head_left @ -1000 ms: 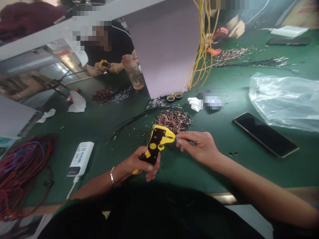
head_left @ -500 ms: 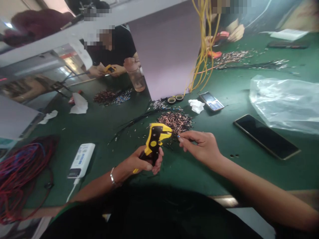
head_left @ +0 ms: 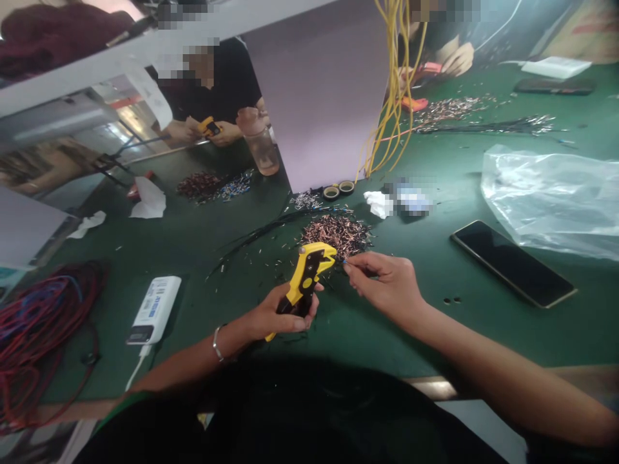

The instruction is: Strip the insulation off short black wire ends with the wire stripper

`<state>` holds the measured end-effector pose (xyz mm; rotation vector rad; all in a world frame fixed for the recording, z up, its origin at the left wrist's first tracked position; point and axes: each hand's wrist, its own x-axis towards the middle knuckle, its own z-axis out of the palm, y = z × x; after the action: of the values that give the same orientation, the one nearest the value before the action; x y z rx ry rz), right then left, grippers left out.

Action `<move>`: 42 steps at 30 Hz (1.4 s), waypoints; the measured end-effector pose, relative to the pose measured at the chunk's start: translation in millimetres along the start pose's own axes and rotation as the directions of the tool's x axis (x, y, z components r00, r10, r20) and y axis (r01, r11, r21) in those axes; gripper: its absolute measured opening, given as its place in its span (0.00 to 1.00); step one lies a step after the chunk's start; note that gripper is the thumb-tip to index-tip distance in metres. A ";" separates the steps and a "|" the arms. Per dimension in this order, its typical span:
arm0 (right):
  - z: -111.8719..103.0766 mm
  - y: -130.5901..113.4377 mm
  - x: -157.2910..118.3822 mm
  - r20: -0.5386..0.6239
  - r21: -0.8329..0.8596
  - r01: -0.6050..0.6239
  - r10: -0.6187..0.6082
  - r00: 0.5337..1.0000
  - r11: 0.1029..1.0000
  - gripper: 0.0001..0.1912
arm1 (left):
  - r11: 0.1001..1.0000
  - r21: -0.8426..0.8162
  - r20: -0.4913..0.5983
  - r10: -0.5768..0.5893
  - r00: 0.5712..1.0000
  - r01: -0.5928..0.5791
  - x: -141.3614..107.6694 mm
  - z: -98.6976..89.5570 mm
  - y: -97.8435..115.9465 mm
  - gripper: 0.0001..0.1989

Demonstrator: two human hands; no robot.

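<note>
In the head view my left hand [head_left: 285,316] is wrapped round the handles of a yellow and black wire stripper [head_left: 309,274]. Its jaws point right and a gap shows between them. My right hand [head_left: 384,280] pinches a small blue-tipped piece [head_left: 344,262] between thumb and finger, just right of the jaws. The rest of that piece is hidden or too small to make out. Right behind the tool lies a pile of short copper-coloured and black pieces [head_left: 338,232]. Thin black wires [head_left: 261,233] stretch out to the left of that pile.
A dark smartphone [head_left: 512,263] and a clear plastic bag [head_left: 546,200] lie to the right. On the left are a white power bank [head_left: 157,309] and coiled red wires [head_left: 48,341]. Yellow wires [head_left: 394,96] hang beside a panel [head_left: 324,96]. Other people's hands [head_left: 457,60] work across the table.
The wire stripper has tilted to the right in my left hand, and the gap in its jaws looks wider. My right hand keeps its pinch close to the jaws.
</note>
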<state>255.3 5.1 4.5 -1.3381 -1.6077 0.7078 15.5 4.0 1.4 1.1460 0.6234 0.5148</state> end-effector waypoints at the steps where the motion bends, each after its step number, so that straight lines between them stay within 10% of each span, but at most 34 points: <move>1: 0.2 -0.9 -0.3 0.005 0.003 0.013 -0.013 1.000 1.000 0.11 | 1.000 0.020 0.002 -0.006 1.000 0.006 -0.1 0.8 0.5 0.30; 42: 0.7 -14.1 -2.7 0.083 0.244 -0.239 0.225 0.971 0.940 0.10 | 0.980 -0.199 0.130 0.006 0.991 0.020 8.9 -6.1 -13.2 0.33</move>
<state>248.4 -1.0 15.6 -1.3399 -1.3586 1.0632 18.5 9.6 -14.5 0.9776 0.4515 0.4813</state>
